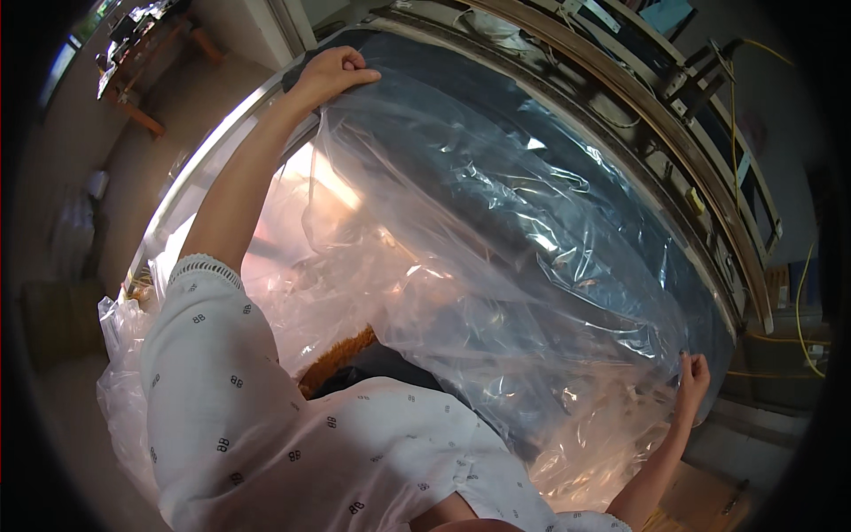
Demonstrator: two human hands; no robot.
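A wide sheet of clear, crinkled plastic film (417, 266) stretches between my two hands. Its far part lies over a dark grey, fabric-like layer (434, 80), and its near part sags toward my body. At the far left corner my left hand (332, 75) is closed, thumb against curled fingers, on the film's edge. My right hand (694, 379), far off to the right, has its fingers pinched together at the film's right edge. Glare and folds hide parts of the surface beneath.
Behind the dark layer runs a long frame with rails (651, 111) and brackets. A yellow cord (802, 324) hangs at the right. More bunched plastic (124, 381) drapes at the left, and brown fuzzy material (341, 355) shows before me. An orange-legged table (146, 66) stands far left.
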